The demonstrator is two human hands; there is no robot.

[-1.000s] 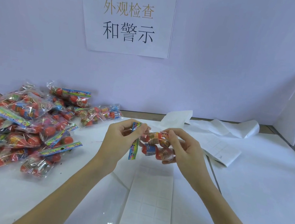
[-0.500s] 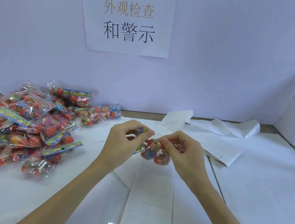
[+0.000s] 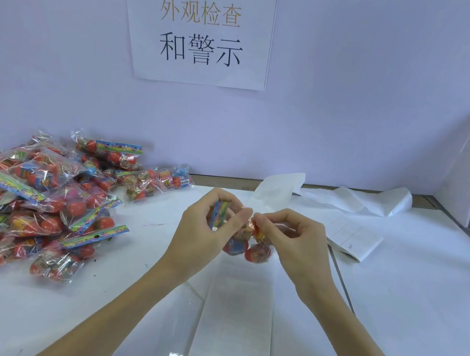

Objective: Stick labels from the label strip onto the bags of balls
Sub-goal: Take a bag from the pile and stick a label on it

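Both hands hold one bag of balls (image 3: 248, 243) above the label strip (image 3: 234, 322) on the bench (image 3: 405, 307). The left hand (image 3: 204, 234) grips the bag's coloured header, now turned upright from hanging a second ago; the right hand (image 3: 294, 240) pinches the bag's top edge, probably pressing a label down. The pile of bags (image 3: 34, 198) waits at left.
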